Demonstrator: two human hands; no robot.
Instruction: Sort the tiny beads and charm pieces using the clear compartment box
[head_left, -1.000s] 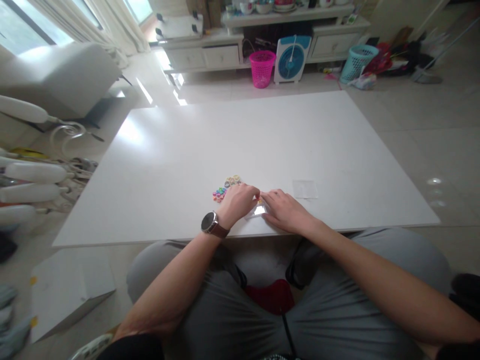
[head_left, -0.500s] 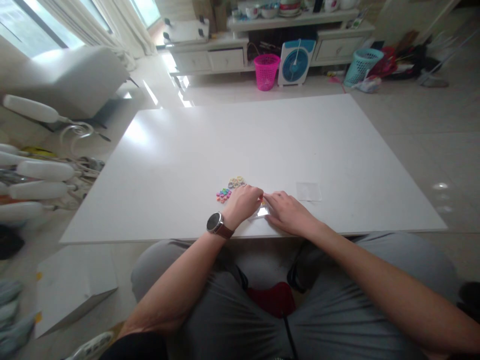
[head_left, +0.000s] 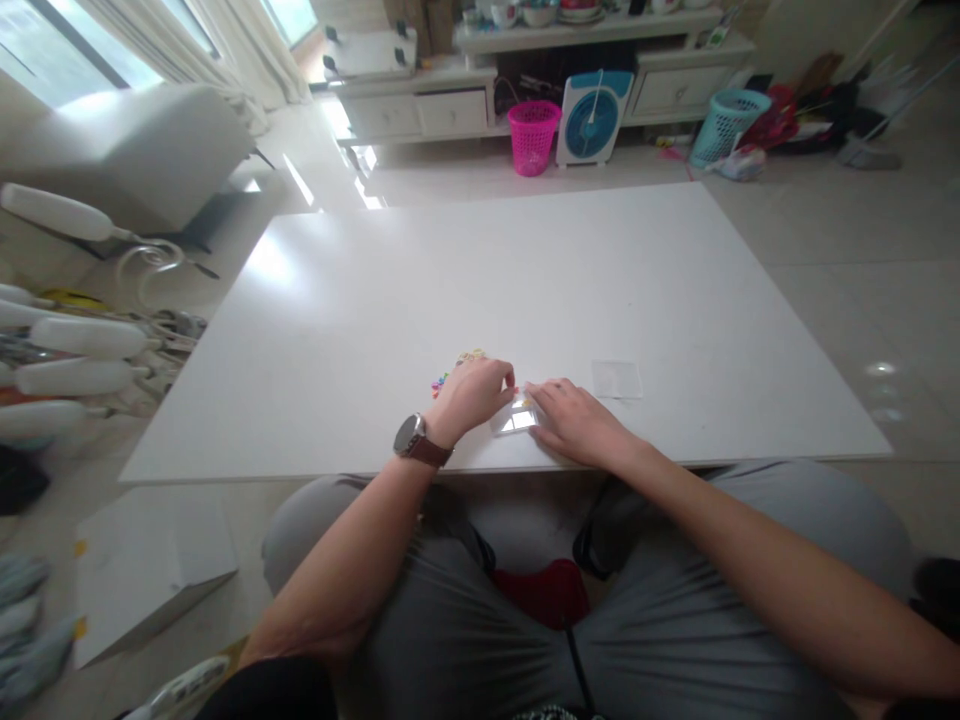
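Observation:
A small clear plastic box [head_left: 515, 423] lies near the table's front edge, with a yellow bit and an orange-red bit at its far side. My right hand [head_left: 576, 418] grips its right side, thumb at the near corner and fingers at the far one. Just off the box's far left corner is my left hand [head_left: 474, 393], fingers curved and thumb slightly apart from them; I make out nothing held. Partly behind that hand are a cluster of small bright-coloured pieces [head_left: 438, 384] and several pale yellowish rings [head_left: 471, 355].
A flat clear plastic lid or sheet [head_left: 617, 380] rests to the right on the white table [head_left: 480, 270]. Beyond the table stand a pink basket [head_left: 533, 138], a blue-and-white fan [head_left: 594, 118] and a light blue basket [head_left: 727, 128]. White-handled items [head_left: 90, 338] are at the left.
My left hand has shifted left, away from the box, and now covers more of the coloured pieces and rings. More of the box shows. My right hand stays on it.

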